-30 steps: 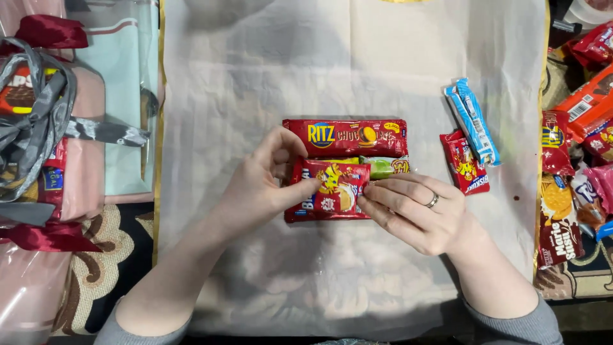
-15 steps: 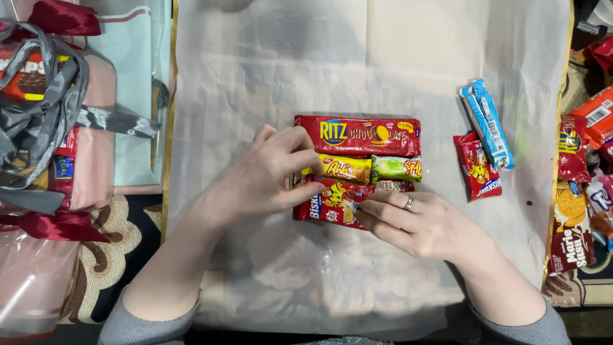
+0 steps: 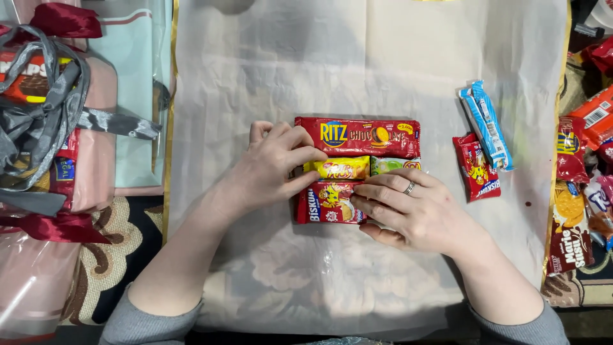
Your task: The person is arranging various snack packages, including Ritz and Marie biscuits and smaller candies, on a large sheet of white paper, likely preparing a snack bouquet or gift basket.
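A long red cracker pack (image 3: 357, 136) lies across the middle of a white tissue sheet (image 3: 383, 57). Below it sit a small yellow snack bar (image 3: 338, 168) and a green one (image 3: 391, 165), side by side. A red biscuit pack (image 3: 325, 203) lies under those. My left hand (image 3: 271, 167) presses on the left ends of the yellow bar and the red biscuit pack. My right hand (image 3: 408, 211), with a ring, rests on the right part of the red biscuit pack. Neither hand lifts anything.
A small red biscuit pack (image 3: 476, 168) and two blue wafer bars (image 3: 485, 123) lie on the sheet at right. More snack packs (image 3: 578, 191) pile past its right edge. Wrapped gift bundles with grey ribbon (image 3: 38, 108) and red ribbon (image 3: 57, 227) stand at left.
The red biscuit pack has been pushed down, so the yellow and green bars show between it and the long cracker pack. Both hands stay on the group of packs.
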